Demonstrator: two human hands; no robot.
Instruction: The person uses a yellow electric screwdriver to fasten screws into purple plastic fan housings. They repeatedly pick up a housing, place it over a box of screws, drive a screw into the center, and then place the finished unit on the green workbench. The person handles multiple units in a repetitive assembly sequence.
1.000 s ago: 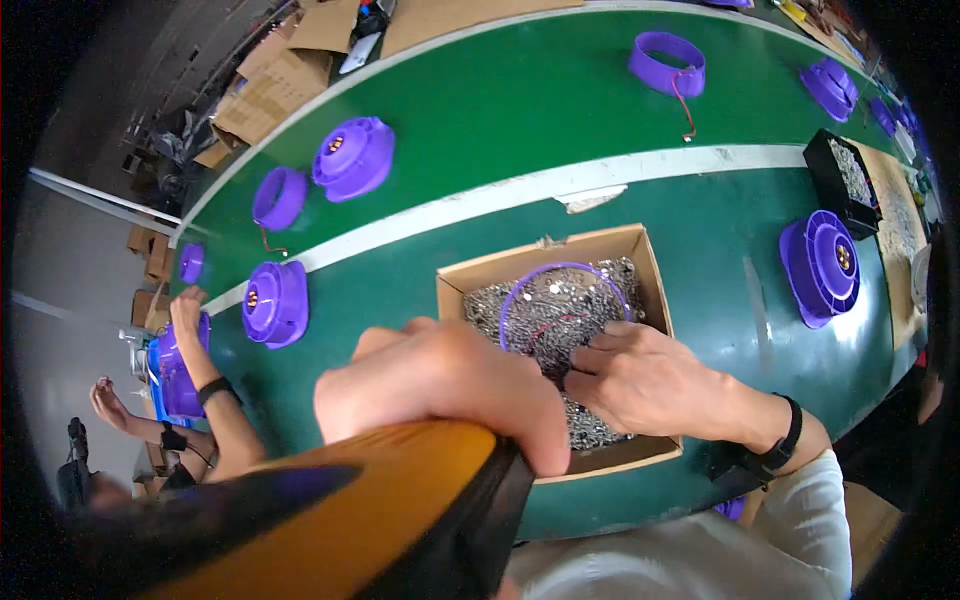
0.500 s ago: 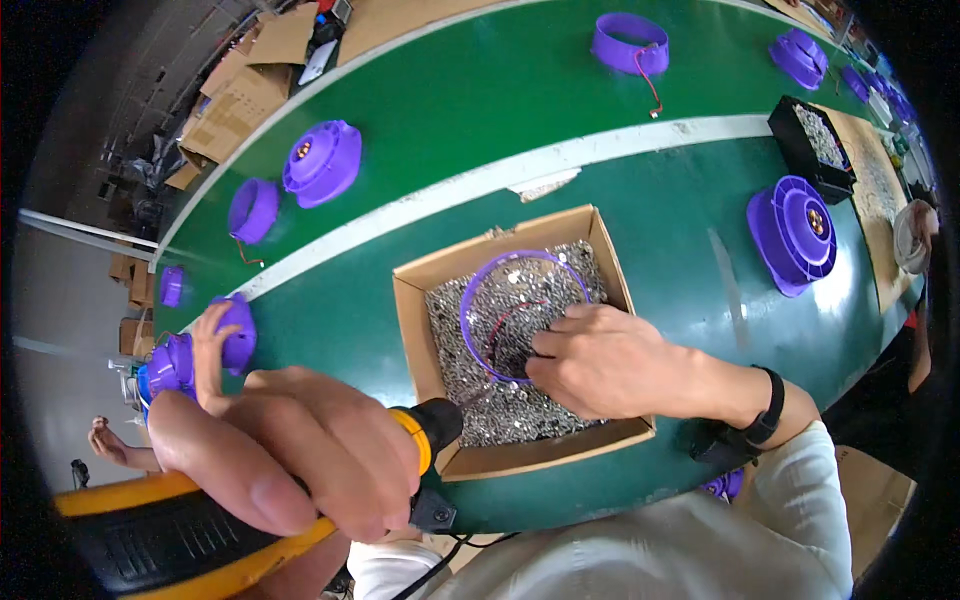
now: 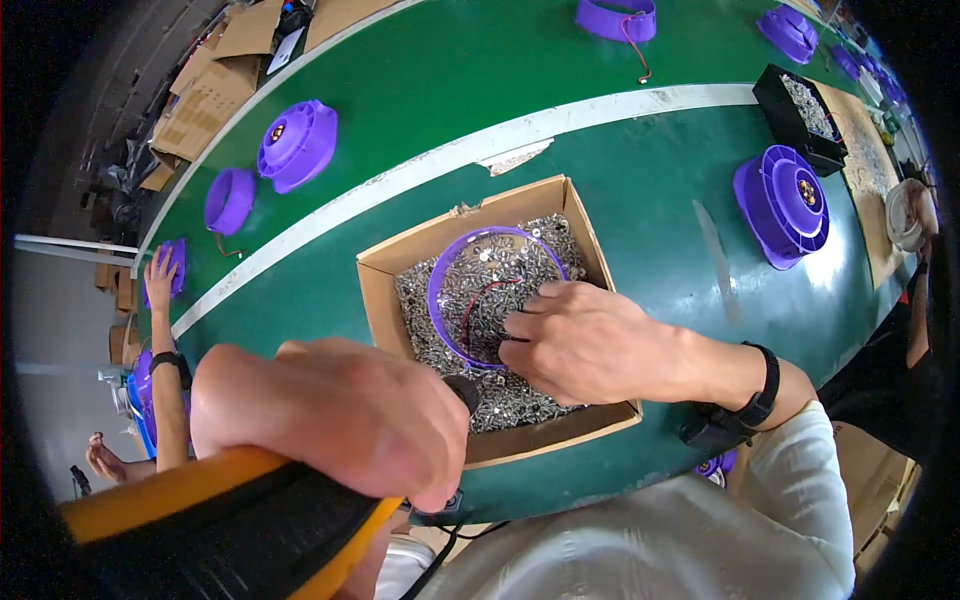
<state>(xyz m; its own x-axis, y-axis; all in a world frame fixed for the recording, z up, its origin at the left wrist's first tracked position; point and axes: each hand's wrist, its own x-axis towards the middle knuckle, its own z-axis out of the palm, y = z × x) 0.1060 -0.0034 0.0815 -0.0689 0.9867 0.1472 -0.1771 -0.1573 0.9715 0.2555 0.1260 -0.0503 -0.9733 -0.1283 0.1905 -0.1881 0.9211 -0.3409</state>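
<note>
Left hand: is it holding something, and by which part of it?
The left hand holds a yellow and black tool around its body, just behind the black front end.

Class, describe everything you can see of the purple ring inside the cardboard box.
The purple ring is a thin, open band that looks like plastic. It rests, opening upward, on small metal pieces inside the cardboard box. A red wire curves within it. The right hand covers its lower-right edge, apparently holding it.
</note>
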